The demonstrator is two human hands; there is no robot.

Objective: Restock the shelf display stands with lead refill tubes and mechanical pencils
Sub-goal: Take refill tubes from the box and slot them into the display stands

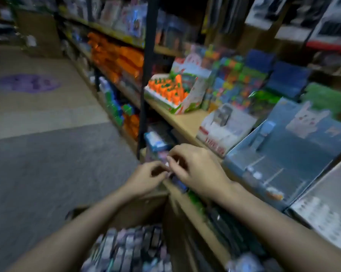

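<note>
1. Pinching something small and dark between them, both your hands meet right at the shelf edge [187, 132]. Left hand [146, 178] has its fingers curled in, right hand [197, 169] is curled over from the other side. It's too blurry to say if that small item [177, 182] is a lead tube or a pencil.
2. Count-wise: two hands, one item between them, one open cardboard box [130, 250] below your forearms, packed with more packets than I can count.
3. Just right of your right hand sits a blue display stand [283, 154], tilted back, mostly bare on its face.
4. Beyond it, further right, there's a grey stand [326, 209] with rows of small white bits.
5. Ahead of your hands: a white box [222, 132], then an orange carrot display [169, 91].
6. Open room is all off to your left, where the grey floor [48, 163] is clear. Right side is crowded up to the shelf lip.
</note>
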